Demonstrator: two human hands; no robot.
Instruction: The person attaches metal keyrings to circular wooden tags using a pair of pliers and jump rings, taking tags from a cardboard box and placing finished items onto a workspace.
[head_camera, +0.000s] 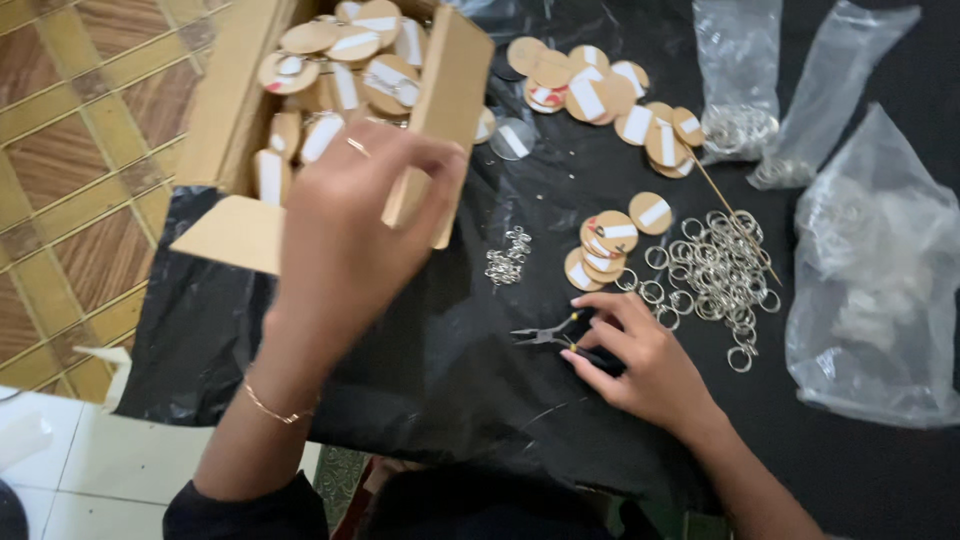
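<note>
My left hand (345, 235) is raised over the open cardboard box (235, 130), fingers curled at its near edge; whether it holds a disc I cannot tell. The box is filled with several round wooden discs (345, 55) bearing white labels. My right hand (640, 360) rests on the black plastic sheet (450, 370) and grips the handles of small black pliers (545, 335), whose jaws point left. Just beyond that hand lies a pile of several metal key rings (715, 270) and a small stack of discs (605, 250).
More wooden discs (600, 95) lie scattered behind. A little heap of short chains (508, 258) sits mid-sheet. Three clear plastic bags (870, 280) stand at right, two holding rings (738, 128). A thin stick (735, 225) crosses the rings. Patterned floor (70, 180) lies left.
</note>
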